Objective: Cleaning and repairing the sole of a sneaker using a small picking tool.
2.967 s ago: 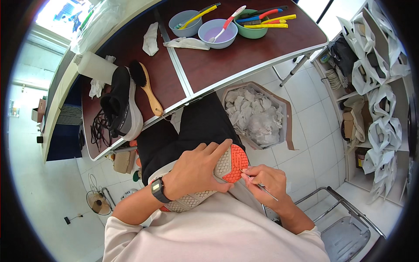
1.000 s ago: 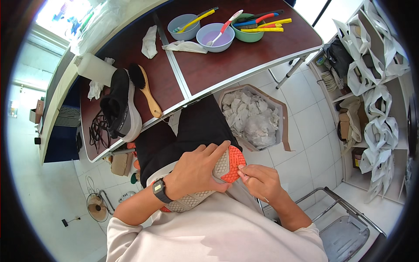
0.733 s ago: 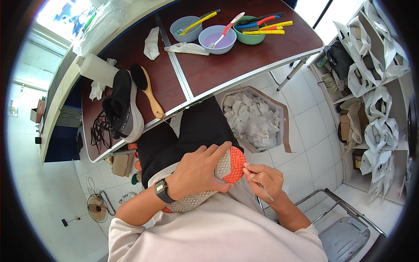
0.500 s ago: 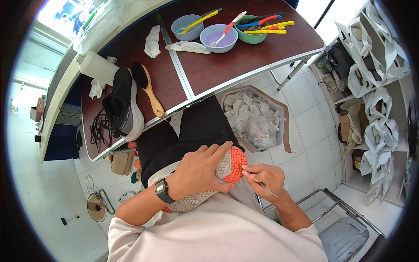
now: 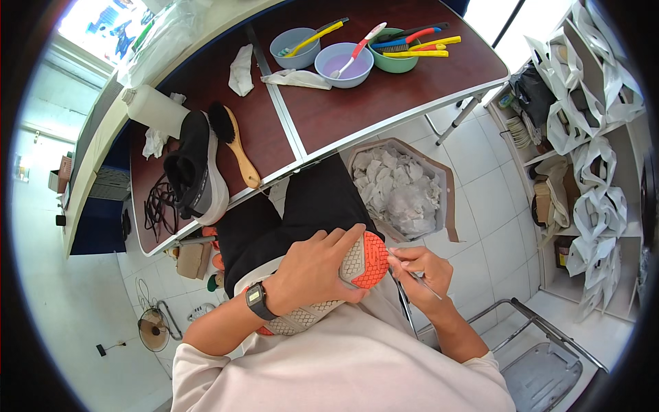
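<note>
A shoe (image 5: 353, 265) lies on my lap with its sole up, beige with a honeycomb tread and an orange-red end. My left hand (image 5: 314, 269) is wrapped over it, thumb on one side and fingers on the other. In my right hand (image 5: 423, 273) a thin metal pick (image 5: 429, 287) is pinched, its back end sticking out below the fingers. The tip of the pick is close to the edge of the orange tread; whether it touches I cannot tell. The shoe's upper is hidden beneath my left hand and shirt.
On the dark red table (image 5: 384, 110) are a black shoe (image 5: 195, 172), a wooden brush (image 5: 240, 151), black laces (image 5: 159, 209), a white bottle (image 5: 152, 108) and bowls with brushes (image 5: 344, 66). A waste box (image 5: 447, 199) full of crumpled paper stands below. Shelves (image 5: 549, 271) and a metal chair (image 5: 542, 371) are right.
My right hand has shifted slightly right with the pick, away from the orange tread's edge. My left hand keeps its hold on the shoe.
</note>
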`<control>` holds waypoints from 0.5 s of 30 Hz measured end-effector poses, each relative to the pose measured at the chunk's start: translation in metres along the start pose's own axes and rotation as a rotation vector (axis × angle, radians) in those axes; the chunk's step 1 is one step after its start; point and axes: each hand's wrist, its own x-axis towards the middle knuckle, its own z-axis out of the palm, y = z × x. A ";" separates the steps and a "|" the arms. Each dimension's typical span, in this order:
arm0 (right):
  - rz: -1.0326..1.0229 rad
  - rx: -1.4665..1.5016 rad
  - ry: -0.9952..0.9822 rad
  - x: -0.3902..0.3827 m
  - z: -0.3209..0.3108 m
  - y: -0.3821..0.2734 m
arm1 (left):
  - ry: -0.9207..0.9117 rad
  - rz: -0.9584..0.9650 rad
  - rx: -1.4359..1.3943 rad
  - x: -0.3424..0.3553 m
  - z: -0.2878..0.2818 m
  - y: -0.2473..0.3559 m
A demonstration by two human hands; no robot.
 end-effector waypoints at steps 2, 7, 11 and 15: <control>-0.098 -0.002 -0.055 0.000 -0.003 0.002 | -0.001 0.000 0.002 -0.001 0.001 0.001; -0.163 -0.029 -0.157 0.006 -0.006 -0.003 | 0.011 0.000 -0.003 -0.001 0.001 0.000; -0.249 -0.080 -0.189 0.010 -0.007 -0.003 | 0.004 0.000 0.006 0.000 0.001 0.001; -0.337 -0.203 -0.220 0.015 -0.006 -0.007 | 0.021 0.016 0.006 0.000 0.002 -0.001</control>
